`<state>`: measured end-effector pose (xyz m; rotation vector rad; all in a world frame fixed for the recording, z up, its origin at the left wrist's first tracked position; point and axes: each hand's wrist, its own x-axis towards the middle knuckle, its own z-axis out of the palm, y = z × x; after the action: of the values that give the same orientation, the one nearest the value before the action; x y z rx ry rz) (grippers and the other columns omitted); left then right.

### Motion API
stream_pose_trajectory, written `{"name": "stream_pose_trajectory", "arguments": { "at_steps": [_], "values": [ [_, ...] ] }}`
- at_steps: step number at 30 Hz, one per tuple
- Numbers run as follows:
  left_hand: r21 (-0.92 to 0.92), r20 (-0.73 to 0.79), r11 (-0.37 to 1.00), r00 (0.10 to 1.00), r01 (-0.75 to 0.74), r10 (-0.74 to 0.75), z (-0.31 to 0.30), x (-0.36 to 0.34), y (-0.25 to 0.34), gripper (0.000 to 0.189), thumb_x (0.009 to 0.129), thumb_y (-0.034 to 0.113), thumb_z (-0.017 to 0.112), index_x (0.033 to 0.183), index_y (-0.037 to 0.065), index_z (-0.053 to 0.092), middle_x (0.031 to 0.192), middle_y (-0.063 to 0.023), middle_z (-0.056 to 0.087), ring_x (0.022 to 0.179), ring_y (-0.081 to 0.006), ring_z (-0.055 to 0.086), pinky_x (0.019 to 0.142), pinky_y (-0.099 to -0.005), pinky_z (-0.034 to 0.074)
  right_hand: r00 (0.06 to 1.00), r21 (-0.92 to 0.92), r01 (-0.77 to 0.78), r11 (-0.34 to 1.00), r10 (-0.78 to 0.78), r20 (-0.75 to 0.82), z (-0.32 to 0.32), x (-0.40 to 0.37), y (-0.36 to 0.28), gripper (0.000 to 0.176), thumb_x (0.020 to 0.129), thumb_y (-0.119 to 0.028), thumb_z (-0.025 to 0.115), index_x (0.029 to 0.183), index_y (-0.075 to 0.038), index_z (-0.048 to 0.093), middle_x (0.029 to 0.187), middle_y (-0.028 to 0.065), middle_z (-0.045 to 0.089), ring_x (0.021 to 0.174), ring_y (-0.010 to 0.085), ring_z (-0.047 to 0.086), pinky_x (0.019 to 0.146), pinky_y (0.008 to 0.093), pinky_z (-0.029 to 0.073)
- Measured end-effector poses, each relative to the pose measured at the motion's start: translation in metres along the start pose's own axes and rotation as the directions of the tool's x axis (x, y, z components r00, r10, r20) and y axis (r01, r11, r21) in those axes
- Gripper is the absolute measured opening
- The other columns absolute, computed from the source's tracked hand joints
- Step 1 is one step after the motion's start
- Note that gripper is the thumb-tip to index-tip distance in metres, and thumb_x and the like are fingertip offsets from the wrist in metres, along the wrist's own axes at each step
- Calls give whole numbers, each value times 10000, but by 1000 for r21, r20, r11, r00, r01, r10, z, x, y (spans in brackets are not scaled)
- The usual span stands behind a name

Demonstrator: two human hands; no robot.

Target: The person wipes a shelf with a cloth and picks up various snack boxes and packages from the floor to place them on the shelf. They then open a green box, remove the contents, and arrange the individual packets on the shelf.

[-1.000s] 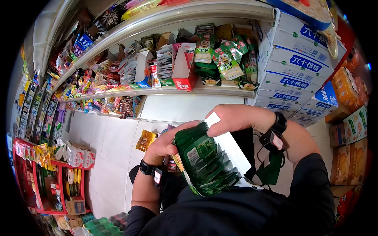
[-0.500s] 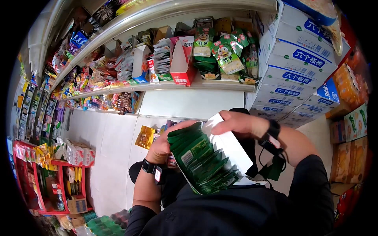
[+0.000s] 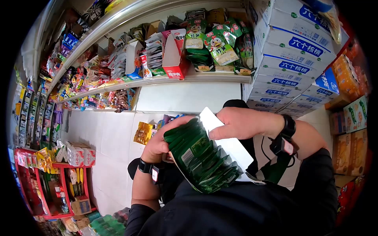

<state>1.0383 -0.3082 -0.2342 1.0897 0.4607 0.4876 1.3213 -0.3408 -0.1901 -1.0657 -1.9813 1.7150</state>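
Observation:
A display box full of green snack packets [image 3: 197,151] is held tilted in front of my body. My left hand [image 3: 160,142] is closed round the box's left side, with its thumb near the packets. Its other fingers are out of sight behind the box. On the far side, the white cardboard flap [image 3: 231,147] stands up. My right hand [image 3: 242,124] grips that flap near its upper end, thumb on the white face and fingers hidden behind it. Below the right wrist, a dark green piece [image 3: 271,169] shows, partly covered.
Ahead, a shelf [image 3: 220,78] carries snack boxes and green bagged snacks [image 3: 220,49]. Stacked white-and-blue cartons [image 3: 281,65] rise on the right. A gold packet [image 3: 142,133] lies beyond my left hand. A red rack [image 3: 59,188] stands at left.
My right forearm has turned and swung outward, its wrist a little lower in view. The white flap leans slightly further left. Both hands keep their hold, and the view has shifted a little.

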Motion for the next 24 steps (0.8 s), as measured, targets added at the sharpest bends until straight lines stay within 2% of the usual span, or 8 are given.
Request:
{"name": "stream_pose_trajectory", "arguments": {
  "at_steps": [4,10,11,12,17,20,22,24],
  "values": [
    [-46,3,999,1000,-10,10,1,-10,-9,1127,640,565,876,1454,-58,408,1364,-144,568,1262,-226,554,1077,-339,420,989,164,128,978,-114,-89,22,-6,20,329,984,-296,589,952,25,650,763,67,642,710,118,579,671,313,490],
    [3,15,999,998,-53,53,-5,-18,-18,1156,586,576,904,1429,-61,436,1333,-128,576,1235,-222,560,1068,-356,419,965,93,206,974,-186,-188,39,-14,34,345,1003,-291,583,901,35,629,685,80,586,636,106,496,603,321,455],
    [90,14,990,994,-109,109,-3,-17,-18,1089,608,672,839,1337,-57,489,1252,-151,586,1162,-255,579,1000,-385,462,955,99,211,972,-183,-235,43,-15,40,338,1003,-284,588,901,36,627,679,81,578,621,107,477,590,323,448],
    [176,16,971,986,-165,164,-1,-18,-17,1051,631,767,774,1245,-54,542,1171,-174,596,1088,-288,599,932,-415,506,958,123,173,977,-139,-250,45,-16,41,324,1003,-274,594,908,34,632,677,84,599,603,116,520,584,330,456],
    [201,-1,967,987,-159,163,2,-21,-11,1014,641,755,773,1237,-38,561,1157,-185,594,1067,-317,602,920,-427,505,938,104,253,962,-218,-270,45,-24,25,295,1005,-252,586,970,36,642,762,122,683,686,144,650,643,329,505],
    [260,82,944,979,-202,186,-4,-25,-7,1008,653,720,794,1282,-25,539,1173,-184,594,1086,-315,606,931,-417,506,925,-96,289,953,-304,-229,44,-34,17,269,993,-229,597,1044,31,645,846,127,699,769,147,661,692,332,517],
    [2,-48,994,993,-109,109,-17,-34,-19,1142,574,559,920,1438,-25,456,1392,-138,542,1292,-265,540,1096,-394,412,904,167,250,954,-168,-392,41,-56,0,263,966,-213,618,1089,18,648,936,104,709,843,156,662,739,342,527],
    [-42,-252,993,963,-106,93,-29,-49,-35,966,746,538,814,1461,4,443,1408,-144,545,1290,-286,552,1095,-432,440,795,297,413,861,-181,-579,26,-86,-7,295,910,-167,656,1134,26,664,982,81,714,888,151,675,768,319,548]
  ]
}}
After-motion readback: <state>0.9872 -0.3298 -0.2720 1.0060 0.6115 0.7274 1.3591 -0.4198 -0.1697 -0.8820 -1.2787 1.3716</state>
